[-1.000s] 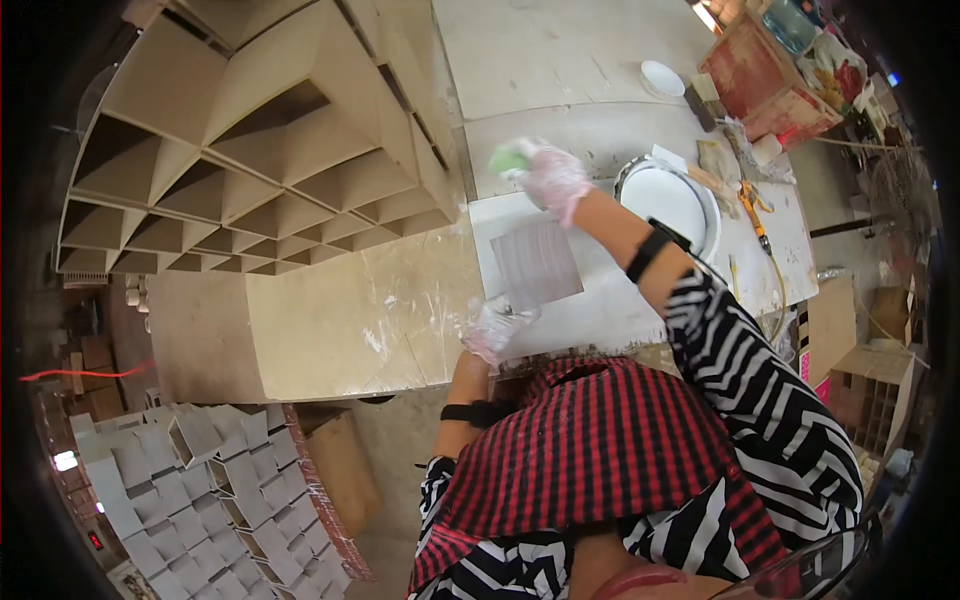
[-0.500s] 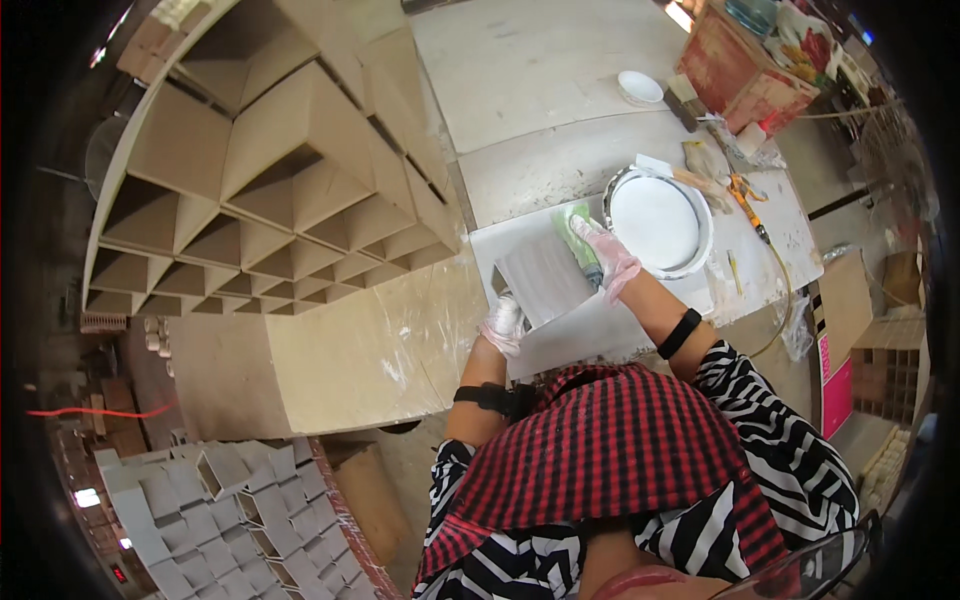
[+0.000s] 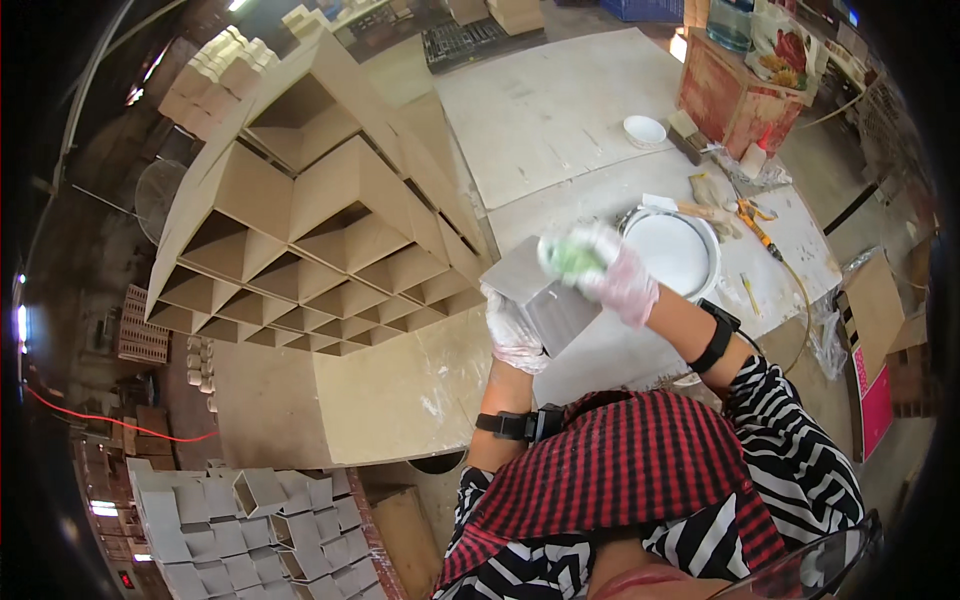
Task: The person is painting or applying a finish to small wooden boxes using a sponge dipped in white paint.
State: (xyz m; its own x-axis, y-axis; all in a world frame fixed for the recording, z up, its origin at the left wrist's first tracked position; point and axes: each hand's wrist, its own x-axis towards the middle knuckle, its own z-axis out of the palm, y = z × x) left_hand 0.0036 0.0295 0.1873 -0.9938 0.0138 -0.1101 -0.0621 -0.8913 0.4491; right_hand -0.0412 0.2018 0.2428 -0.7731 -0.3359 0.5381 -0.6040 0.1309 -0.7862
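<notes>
In white-smeared gloves, both hands work over the table. My left hand (image 3: pixel 513 335) is closed on the near left side of a grey, square-sided box (image 3: pixel 565 318), tilted up off the board. My right hand (image 3: pixel 625 280) grips a green-handled brush (image 3: pixel 572 257) over the top of the box; motion smears the brush, and whether its bristles touch the box cannot be made out. Just beyond the right wrist stands a round tub (image 3: pixel 714 262) of white paint. A scraper-like tool with a pale blade and wooden handle (image 3: pixel 690 208) lies by its far rim.
A tall stack of brown open boxes (image 3: pixel 345 235) rises at the left, close to my left hand. Grey boxes (image 3: pixel 225 520) are stacked lower left. Rightward lie an orange-black air gun (image 3: pixel 757 230) with hose, a yellow stick (image 3: pixel 750 294), a white bowl (image 3: pixel 645 131) and a red crate (image 3: pixel 735 100).
The box has been lifted and turned, now showing more than one face. My right hand with the brush has moved from its right edge to over its top. The head view has shifted.
</notes>
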